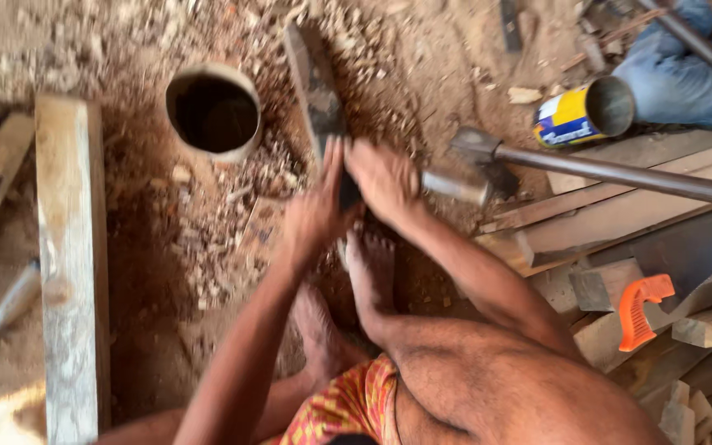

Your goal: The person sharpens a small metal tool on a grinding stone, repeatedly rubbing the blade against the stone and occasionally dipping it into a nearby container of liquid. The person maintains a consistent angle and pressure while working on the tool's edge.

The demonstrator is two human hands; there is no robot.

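A dark, narrow wooden piece [315, 86] lies on the sawdust-covered ground, running away from me. My left hand [315, 216] grips its near end, fingers pressed up along it. Close beside it, my right hand [385, 177] clasps the same end from the right. A shiny metal cylinder [456, 186] sticks out just right of my right hand; blur hides whether the hand touches it. My bare feet [370, 276] rest directly below the hands.
A round dark hole [212, 111] opens at upper left. A hammer [478, 145] with a long metal handle lies across planks [620, 218] on the right, near an orange saw handle [640, 311]. A yellow-blue can [583, 111] and another person's jeans leg [677, 78] are top right. A pale beam [72, 264] lies left.
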